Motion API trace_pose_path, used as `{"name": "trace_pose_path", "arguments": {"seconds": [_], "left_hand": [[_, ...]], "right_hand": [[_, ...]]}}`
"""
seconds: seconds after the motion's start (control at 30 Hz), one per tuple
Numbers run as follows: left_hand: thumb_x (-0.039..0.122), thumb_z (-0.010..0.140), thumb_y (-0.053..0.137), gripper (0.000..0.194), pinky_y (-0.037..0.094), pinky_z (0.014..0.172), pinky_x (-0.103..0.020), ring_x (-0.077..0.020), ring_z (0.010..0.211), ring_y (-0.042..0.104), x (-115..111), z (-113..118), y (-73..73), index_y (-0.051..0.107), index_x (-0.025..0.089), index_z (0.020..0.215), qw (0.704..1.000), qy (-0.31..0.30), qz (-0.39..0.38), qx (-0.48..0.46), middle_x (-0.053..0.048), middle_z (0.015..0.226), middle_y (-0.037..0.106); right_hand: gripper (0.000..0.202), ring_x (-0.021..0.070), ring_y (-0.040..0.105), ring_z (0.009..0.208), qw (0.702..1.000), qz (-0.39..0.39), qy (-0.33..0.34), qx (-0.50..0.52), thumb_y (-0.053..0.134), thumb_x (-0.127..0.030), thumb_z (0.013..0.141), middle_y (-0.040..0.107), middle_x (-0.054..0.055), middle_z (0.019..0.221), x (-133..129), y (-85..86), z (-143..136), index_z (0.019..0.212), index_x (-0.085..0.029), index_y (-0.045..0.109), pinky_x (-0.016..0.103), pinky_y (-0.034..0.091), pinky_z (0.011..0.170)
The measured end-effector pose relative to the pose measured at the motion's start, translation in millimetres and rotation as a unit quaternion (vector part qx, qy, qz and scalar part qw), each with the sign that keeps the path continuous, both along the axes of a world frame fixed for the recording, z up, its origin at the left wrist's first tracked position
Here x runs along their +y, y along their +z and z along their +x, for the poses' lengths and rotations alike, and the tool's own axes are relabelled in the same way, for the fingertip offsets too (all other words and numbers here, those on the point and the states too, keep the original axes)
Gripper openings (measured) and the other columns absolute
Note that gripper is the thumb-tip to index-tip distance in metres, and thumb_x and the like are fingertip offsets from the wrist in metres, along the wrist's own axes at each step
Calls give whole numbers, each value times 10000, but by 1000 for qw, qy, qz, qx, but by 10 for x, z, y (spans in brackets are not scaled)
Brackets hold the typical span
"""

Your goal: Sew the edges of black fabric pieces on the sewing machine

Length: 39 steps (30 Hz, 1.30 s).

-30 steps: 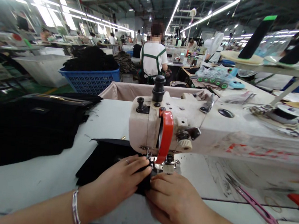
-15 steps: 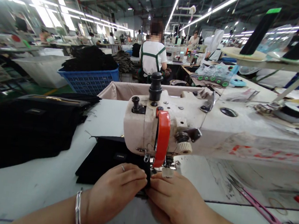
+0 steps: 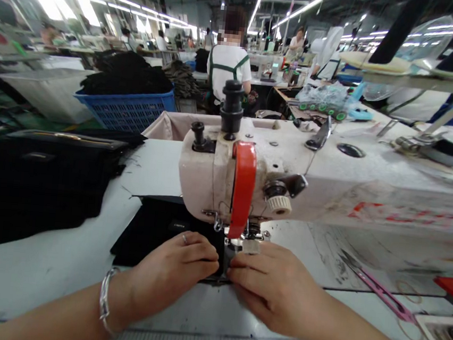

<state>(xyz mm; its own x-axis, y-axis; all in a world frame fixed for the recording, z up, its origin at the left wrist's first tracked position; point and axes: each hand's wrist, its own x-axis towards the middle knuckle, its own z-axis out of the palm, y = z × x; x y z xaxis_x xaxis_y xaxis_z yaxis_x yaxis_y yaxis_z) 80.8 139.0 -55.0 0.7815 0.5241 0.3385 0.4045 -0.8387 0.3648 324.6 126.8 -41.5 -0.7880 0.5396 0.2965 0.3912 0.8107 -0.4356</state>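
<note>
Taking the presser foot point(image 3: 236, 242) as the clock's centre, with twelve pointing away from the person, a dark stack of cloth point(image 3: 35, 194) lies at ten o'clock on the pale worktop point(image 3: 154, 168), well apart from the work. At nine, nearer in, a black cloth piece point(image 3: 148, 237) with a small label point(image 3: 180, 225) lies flat, its far right corner hidden behind the head of the sewing machine point(image 3: 206, 173). The left hand point(image 3: 186, 257), at eight, rests on that piece, fingers bent and together near its right edge; whether it pinches or only presses, I cannot tell. At four, the right hand point(image 3: 275, 281) curls its fingers by the same edge, thumb hidden, so its grip cannot be told either. The step in hand looks like lining up the edge at the foot; whether cloth lies beneath it is obscured. The next move seems to call for both hands to guide the layers flat and even toward twelve, fingertips clear of the foot. Between three and four, pink-handled snips point(image 3: 371, 284) lie untouched.
</note>
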Motion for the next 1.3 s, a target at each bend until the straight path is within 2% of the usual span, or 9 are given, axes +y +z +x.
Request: {"name": "trace_pose_path", "arguments": {"seconds": [0.13,0.37,0.57,0.7,0.87,1.03,1.3], "left_hand": [[93,996,398,256,489,939,-251,-112,976,629,-1,-50,51,628,179,1068,1000,-13,-7,-14,-22,1046,692],[87,976,460,215,452,973,-245,-106,988,617,12,-62,22,642,173,1051,998,-18,-30,-47,-22,1049,688],[124,995,436,227,459,983,-237,-104,991,640,0,-52,93,657,167,1029,1000,-21,2,3,-22,1043,710],[133,954,510,204,462,1010,-248,-114,1016,648,7,-76,105,689,195,1030,1000,4,-8,0,-14,1081,717],[101,913,545,220,474,993,-235,-126,1040,643,119,-91,98,705,190,1035,1000,16,-11,4,-14,1087,721],[109,909,548,235,452,1028,-280,-143,1053,641,266,-101,72,711,207,1047,999,26,-6,21,-9,1094,719],[129,893,554,207,513,911,-278,-154,947,668,435,-109,32,721,209,984,998,61,2,2,-8,1011,740]], "right_hand": [[206,195,594,898,1000,-3,-6,14,500,-114,912,668,39,962,11,-4,-8,1038,-174,650,355,443,794],[190,194,589,836,1000,3,-10,6,513,-131,901,677,28,944,16,-9,-3,1014,-187,656,361,428,740],[301,201,603,995,1000,4,-5,6,500,-126,900,664,27,1134,-25,-3,-63,1168,-215,606,386,450,866],[291,195,616,998,1000,4,-22,22,512,-120,893,682,16,1081,-36,-61,-101,1149,-215,613,387,460,914],[332,222,590,1070,998,9,-49,38,503,-79,873,661,53,1144,-17,-132,-127,1172,-183,601,396,471,947],[319,228,563,1112,996,6,-74,40,499,-100,898,636,66,1194,-8,-155,-147,1193,-175,596,394,461,988],[247,214,572,1049,997,4,-64,52,515,-86,887,661,48,1075,16,-126,-165,1075,-189,637,371,467,979]]}}
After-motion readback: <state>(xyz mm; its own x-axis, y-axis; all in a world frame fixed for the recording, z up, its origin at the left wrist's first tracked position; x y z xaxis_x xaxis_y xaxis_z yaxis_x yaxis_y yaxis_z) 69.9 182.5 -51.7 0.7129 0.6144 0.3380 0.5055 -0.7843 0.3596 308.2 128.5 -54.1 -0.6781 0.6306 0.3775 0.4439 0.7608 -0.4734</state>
